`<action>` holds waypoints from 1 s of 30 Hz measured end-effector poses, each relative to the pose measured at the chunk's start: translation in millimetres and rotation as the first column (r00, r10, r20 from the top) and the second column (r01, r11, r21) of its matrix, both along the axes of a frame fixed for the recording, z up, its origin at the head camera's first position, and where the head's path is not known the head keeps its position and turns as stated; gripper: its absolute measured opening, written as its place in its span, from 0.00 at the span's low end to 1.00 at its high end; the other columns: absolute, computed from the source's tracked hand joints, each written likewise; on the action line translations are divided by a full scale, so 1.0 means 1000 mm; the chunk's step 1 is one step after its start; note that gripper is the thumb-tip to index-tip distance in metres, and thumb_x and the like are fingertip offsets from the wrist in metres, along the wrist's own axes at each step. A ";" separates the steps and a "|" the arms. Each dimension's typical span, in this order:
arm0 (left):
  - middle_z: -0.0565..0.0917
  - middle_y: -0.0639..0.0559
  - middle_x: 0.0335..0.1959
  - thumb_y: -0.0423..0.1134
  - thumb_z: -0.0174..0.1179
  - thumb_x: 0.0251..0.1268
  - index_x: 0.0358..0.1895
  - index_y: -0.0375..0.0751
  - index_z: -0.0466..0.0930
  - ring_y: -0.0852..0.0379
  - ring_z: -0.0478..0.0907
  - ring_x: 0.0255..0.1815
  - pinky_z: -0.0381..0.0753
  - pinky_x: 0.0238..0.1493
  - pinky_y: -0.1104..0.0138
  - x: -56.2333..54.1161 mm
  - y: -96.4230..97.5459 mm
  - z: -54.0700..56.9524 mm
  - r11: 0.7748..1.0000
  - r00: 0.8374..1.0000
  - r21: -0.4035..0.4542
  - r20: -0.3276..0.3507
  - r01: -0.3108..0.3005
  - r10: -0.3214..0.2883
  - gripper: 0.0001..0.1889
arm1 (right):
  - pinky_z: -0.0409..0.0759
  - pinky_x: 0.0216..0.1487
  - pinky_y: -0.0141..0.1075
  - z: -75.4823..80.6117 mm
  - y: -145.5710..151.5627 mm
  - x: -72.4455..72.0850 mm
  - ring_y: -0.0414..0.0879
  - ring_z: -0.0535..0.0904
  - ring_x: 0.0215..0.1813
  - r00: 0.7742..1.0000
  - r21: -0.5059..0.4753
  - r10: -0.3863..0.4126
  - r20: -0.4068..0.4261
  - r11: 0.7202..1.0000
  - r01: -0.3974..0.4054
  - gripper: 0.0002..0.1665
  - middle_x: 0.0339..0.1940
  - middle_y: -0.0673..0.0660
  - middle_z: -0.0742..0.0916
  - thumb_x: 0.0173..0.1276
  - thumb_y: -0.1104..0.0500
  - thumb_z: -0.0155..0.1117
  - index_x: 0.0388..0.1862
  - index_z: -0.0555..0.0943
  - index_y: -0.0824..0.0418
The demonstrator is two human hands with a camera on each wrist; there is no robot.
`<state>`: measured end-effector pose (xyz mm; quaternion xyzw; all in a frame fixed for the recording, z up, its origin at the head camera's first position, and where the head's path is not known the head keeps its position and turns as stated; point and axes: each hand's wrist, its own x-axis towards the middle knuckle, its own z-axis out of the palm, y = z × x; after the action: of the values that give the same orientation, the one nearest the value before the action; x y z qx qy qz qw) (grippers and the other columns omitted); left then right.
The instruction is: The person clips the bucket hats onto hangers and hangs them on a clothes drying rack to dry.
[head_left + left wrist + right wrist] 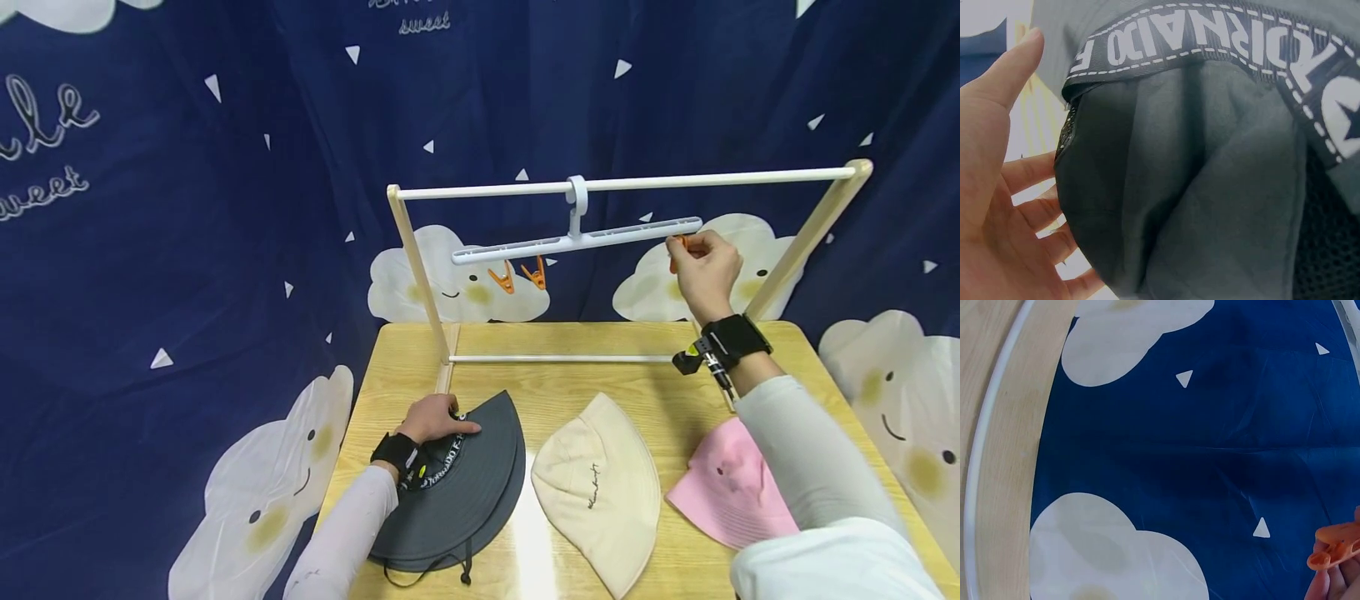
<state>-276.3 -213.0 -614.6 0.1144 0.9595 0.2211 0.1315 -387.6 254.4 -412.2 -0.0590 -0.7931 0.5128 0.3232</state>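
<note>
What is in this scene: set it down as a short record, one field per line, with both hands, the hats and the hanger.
Left hand: touches the dark hat with white lettering
Right hand: pinches an orange clip near the hanger's right end
Hanger: white, hooked over the white rod
Other clips: two, orange, below the hanger's left half
Hats on the wooden table, left to right: dark, cream, pink
Partly hidden: pink hat, behind the right sleeve
</note>
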 end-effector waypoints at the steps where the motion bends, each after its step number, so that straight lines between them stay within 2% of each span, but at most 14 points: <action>1: 0.84 0.54 0.35 0.67 0.74 0.55 0.47 0.42 0.86 0.57 0.77 0.30 0.75 0.31 0.61 -0.001 0.001 -0.002 1.000 1.000 -0.006 -0.002 0.008 -0.008 0.32 | 0.67 0.23 0.25 -0.001 0.000 0.000 0.27 0.76 0.18 1.000 -0.004 0.005 0.000 1.000 -0.005 0.10 0.14 0.31 0.80 0.68 0.51 0.73 0.31 0.84 0.54; 5: 0.85 0.53 0.36 0.66 0.74 0.55 0.50 0.42 0.85 0.57 0.78 0.31 0.78 0.34 0.59 -0.005 0.004 -0.009 0.999 0.999 -0.014 -0.015 0.040 -0.040 0.33 | 0.66 0.21 0.25 -0.005 0.001 0.000 0.29 0.76 0.17 0.999 -0.022 0.033 -0.005 0.999 -0.034 0.10 0.14 0.33 0.81 0.70 0.52 0.73 0.31 0.84 0.55; 9: 0.84 0.53 0.35 0.66 0.76 0.53 0.48 0.42 0.84 0.57 0.78 0.31 0.79 0.34 0.58 -0.007 0.008 -0.013 0.997 0.998 -0.042 -0.027 0.058 -0.059 0.32 | 0.65 0.21 0.26 -0.010 0.000 0.000 0.30 0.77 0.17 0.999 -0.030 0.049 -0.002 0.998 -0.049 0.10 0.14 0.34 0.82 0.70 0.51 0.72 0.30 0.85 0.53; 14: 0.83 0.51 0.34 0.62 0.78 0.52 0.43 0.40 0.82 0.56 0.77 0.29 0.79 0.33 0.59 -0.007 0.015 -0.010 0.994 0.997 -0.074 -0.013 0.080 -0.082 0.30 | 0.65 0.22 0.27 -0.014 0.001 0.002 0.30 0.77 0.18 0.999 -0.026 0.050 -0.003 0.998 -0.050 0.11 0.15 0.36 0.83 0.71 0.50 0.72 0.32 0.86 0.56; 17: 0.82 0.50 0.33 0.59 0.80 0.52 0.42 0.39 0.83 0.56 0.76 0.28 0.78 0.32 0.60 -0.005 0.018 -0.009 0.994 0.996 -0.060 -0.002 0.089 -0.089 0.29 | 0.67 0.24 0.25 -0.015 0.002 0.004 0.29 0.78 0.20 0.999 -0.002 0.049 -0.001 0.999 -0.049 0.14 0.17 0.36 0.84 0.71 0.50 0.73 0.36 0.88 0.61; 22: 0.79 0.53 0.27 0.57 0.81 0.50 0.37 0.38 0.85 0.58 0.72 0.25 0.72 0.27 0.64 -0.006 0.021 -0.008 0.993 0.994 -0.033 -0.006 0.113 -0.113 0.26 | 0.71 0.28 0.22 -0.018 0.005 0.007 0.25 0.79 0.24 0.999 0.053 0.051 0.002 0.997 -0.051 0.18 0.22 0.32 0.84 0.71 0.50 0.74 0.41 0.89 0.66; 30: 0.77 0.52 0.28 0.57 0.77 0.58 0.42 0.39 0.81 0.56 0.71 0.26 0.69 0.28 0.64 -0.008 0.021 0.004 0.993 0.993 -0.071 0.066 0.099 -0.094 0.25 | 0.73 0.29 0.20 -0.020 0.003 0.008 0.23 0.79 0.25 0.997 0.042 0.075 0.009 0.996 -0.075 0.17 0.24 0.33 0.85 0.69 0.54 0.76 0.43 0.89 0.69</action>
<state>-284.0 -191.6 -611.1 0.1487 0.9559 0.1820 0.1763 -379.9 257.5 -432.3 -0.0242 -0.8067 0.5073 0.3021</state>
